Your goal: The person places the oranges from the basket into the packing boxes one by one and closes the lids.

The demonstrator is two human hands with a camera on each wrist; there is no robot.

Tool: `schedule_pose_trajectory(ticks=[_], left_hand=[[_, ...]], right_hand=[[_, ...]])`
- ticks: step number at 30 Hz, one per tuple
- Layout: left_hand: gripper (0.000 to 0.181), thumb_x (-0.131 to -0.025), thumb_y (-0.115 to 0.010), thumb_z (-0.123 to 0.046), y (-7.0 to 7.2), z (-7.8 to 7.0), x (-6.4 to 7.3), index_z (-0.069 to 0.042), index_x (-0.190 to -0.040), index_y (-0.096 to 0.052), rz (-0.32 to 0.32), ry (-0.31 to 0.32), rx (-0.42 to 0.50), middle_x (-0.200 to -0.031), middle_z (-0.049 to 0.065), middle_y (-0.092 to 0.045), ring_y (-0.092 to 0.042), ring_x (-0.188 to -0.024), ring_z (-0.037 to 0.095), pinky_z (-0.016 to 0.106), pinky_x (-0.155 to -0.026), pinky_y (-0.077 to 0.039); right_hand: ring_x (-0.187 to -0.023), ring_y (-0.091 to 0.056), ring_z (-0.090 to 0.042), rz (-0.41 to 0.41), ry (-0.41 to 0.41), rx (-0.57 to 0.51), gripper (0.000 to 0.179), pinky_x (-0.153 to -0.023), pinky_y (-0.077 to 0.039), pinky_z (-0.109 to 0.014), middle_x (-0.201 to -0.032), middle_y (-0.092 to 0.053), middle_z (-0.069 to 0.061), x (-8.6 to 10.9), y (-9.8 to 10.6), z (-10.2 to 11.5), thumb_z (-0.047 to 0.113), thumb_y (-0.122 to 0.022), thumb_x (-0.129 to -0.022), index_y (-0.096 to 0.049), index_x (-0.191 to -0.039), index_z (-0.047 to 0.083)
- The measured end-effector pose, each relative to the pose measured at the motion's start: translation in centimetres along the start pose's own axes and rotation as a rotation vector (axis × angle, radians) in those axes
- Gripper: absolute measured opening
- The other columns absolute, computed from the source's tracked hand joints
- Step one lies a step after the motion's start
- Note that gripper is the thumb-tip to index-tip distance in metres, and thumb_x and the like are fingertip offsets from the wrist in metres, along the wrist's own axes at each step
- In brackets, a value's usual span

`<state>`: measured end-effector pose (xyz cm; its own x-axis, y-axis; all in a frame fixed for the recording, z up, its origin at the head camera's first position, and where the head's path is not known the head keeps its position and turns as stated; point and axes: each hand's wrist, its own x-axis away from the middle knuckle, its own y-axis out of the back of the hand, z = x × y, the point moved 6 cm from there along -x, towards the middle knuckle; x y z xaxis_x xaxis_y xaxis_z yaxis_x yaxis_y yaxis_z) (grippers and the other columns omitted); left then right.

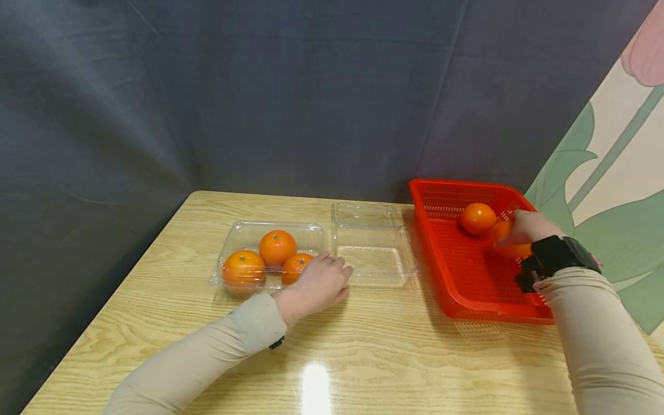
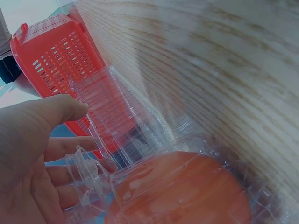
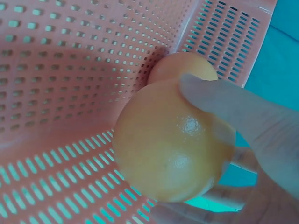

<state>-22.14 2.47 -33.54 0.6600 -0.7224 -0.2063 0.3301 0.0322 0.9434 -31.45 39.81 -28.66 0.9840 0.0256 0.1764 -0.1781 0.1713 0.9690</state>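
Note:
My right hand [image 1: 526, 227] is inside the red basket [image 1: 451, 276], its thumb and fingers curled round an orange [image 3: 173, 140]. A second orange [image 1: 478, 219] lies beside it near the basket's back wall. To the left, a clear plastic box [image 1: 273, 227] holds three oranges: one at the back [image 1: 278, 248], one at front left [image 1: 244, 271], one at front right [image 1: 297, 268] partly covered by my left hand [image 1: 316, 282]. That hand rests at the box's right side, fingers at its rim, thumb held apart from them in the left wrist view.
Between the box and the basket stands another clear plastic container [image 1: 370, 259] with its lid raised at the back. All stand on a wooden table [image 1: 394, 357]. A dark curtain [image 1: 311, 104] hangs behind, and a flower-patterned surface [image 1: 622, 190] borders the right.

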Motion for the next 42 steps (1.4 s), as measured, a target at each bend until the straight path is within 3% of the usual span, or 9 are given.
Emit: schedule_pose_trajectory(ticks=[3, 7, 11, 13, 16, 27, 42], left_hand=[[0.024, -0.086, -0.065, -0.033, 0.0, 0.0, 0.0, -0.013, -0.099, -0.065, 0.003, 0.000, 0.004, -0.098, 0.003, -0.068, -0.067, -0.092, 0.019, 0.038, -0.101, -0.046], [0.025, -0.086, -0.065, -0.034, -0.1, 0.0, 0.0, -0.013, -0.100, -0.065, 0.004, 0.000, -0.001, -0.099, 0.003, -0.068, -0.067, -0.092, 0.019, 0.038, -0.101, -0.046], [0.025, -0.086, -0.065, -0.033, -0.1, 0.0, 0.0, -0.013, -0.100, -0.065, 0.004, -0.001, -0.004, -0.099, 0.003, -0.068, -0.067, -0.092, 0.019, 0.038, -0.100, -0.046], [0.024, -0.086, -0.065, -0.033, -0.1, 0.0, 0.0, -0.013, -0.099, -0.065, 0.003, -0.003, -0.002, -0.098, 0.003, -0.068, -0.067, -0.092, 0.019, 0.038, -0.100, -0.046], [0.024, -0.086, -0.065, -0.033, 0.0, 0.0, 0.0, -0.013, -0.098, -0.065, -0.001, -0.006, -0.004, -0.098, 0.003, -0.068, -0.067, -0.092, 0.019, 0.038, -0.100, -0.046], [0.023, -0.087, -0.065, -0.033, 0.1, -0.1, 0.0, -0.013, -0.098, -0.065, -0.001, -0.005, 0.002, -0.097, 0.004, -0.068, -0.067, -0.092, 0.019, 0.038, -0.100, -0.046], [0.023, -0.086, -0.064, -0.033, 0.0, 0.0, -0.1, -0.013, -0.097, -0.065, 0.014, 0.010, -0.005, -0.096, 0.004, -0.067, -0.067, -0.090, 0.020, 0.038, -0.100, -0.046]], right_hand=[[-0.080, -0.053, -0.044, -0.011, 0.007, 0.000, 0.069, -0.073, -0.047, -0.053, -0.089, -0.056, -0.031, 0.2, 0.2, 0.1, 0.032, -0.076, -0.072, -0.045, -0.107, -0.019], [-0.091, -0.050, -0.053, -0.015, 0.007, 0.001, 0.079, -0.079, -0.045, -0.060, -0.104, -0.051, -0.041, 0.4, 0.4, 0.3, 0.031, -0.075, -0.074, -0.039, -0.120, -0.022], [-0.081, -0.052, -0.046, -0.024, 0.010, -0.009, 0.065, -0.069, -0.049, -0.049, -0.092, -0.055, -0.034, 0.6, 0.7, 0.5, 0.028, -0.074, -0.075, -0.044, -0.110, -0.018], [-0.074, -0.052, -0.038, -0.034, 0.011, -0.019, 0.057, -0.061, -0.047, -0.039, -0.083, -0.055, -0.026, 0.7, 0.9, 0.6, 0.027, -0.074, -0.074, -0.046, -0.101, -0.015], [-0.071, -0.052, -0.032, -0.043, 0.012, -0.023, 0.052, -0.057, -0.044, -0.034, -0.080, -0.055, -0.022, 0.8, 1.2, 0.7, 0.027, -0.074, -0.074, -0.048, -0.097, -0.012], [-0.071, -0.051, -0.033, -0.095, 0.035, 0.018, 0.052, -0.055, -0.040, -0.034, -0.080, -0.054, -0.022, 1.3, 2.1, 1.9, 0.030, -0.072, -0.075, -0.047, -0.097, -0.009], [-0.072, -0.051, -0.034, -0.092, 0.035, 0.008, 0.055, -0.055, -0.042, -0.035, -0.081, -0.054, -0.023, 1.8, 3.0, 3.1, 0.030, -0.073, -0.076, -0.046, -0.102, -0.010]])
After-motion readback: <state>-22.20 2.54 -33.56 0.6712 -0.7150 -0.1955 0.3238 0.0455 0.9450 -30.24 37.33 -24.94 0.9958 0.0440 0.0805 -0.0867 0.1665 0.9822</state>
